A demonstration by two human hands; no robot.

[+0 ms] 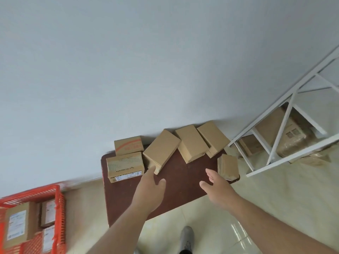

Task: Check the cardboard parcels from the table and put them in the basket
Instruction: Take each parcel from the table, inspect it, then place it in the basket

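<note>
Table (176, 195): dark brown top, set against a pale wall (128, 70). Six cardboard parcels lie along its far side. At the left, a printed box (125, 166) sits in front of a box with orange marking (129, 145). Next comes a plain box (161, 150), turned at an angle. Two further plain boxes (191, 143) (212, 138) lie side by side, touching, toward the wall. A small box (228, 166) stands at the right edge of the table.

Left hand (149, 188): fingers straight, thumb spread; the fingertips reach the near corner of the angled plain box. Actual contact cannot be confirmed, as the view is blurred there. It holds nothing.

Right hand (217, 187): fingers extended and relaxed, held over the table just beside the small box, apart from it. It holds nothing.

Basket (59, 208): orange plastic, on the floor well left of the table. It contains three labelled parcels (17, 225) (48, 213) (48, 239).

White metal rack (286, 132): stands to the right of the table, with boxes behind its frame. A grey shoe (187, 237) shows on the tiled floor.
</note>
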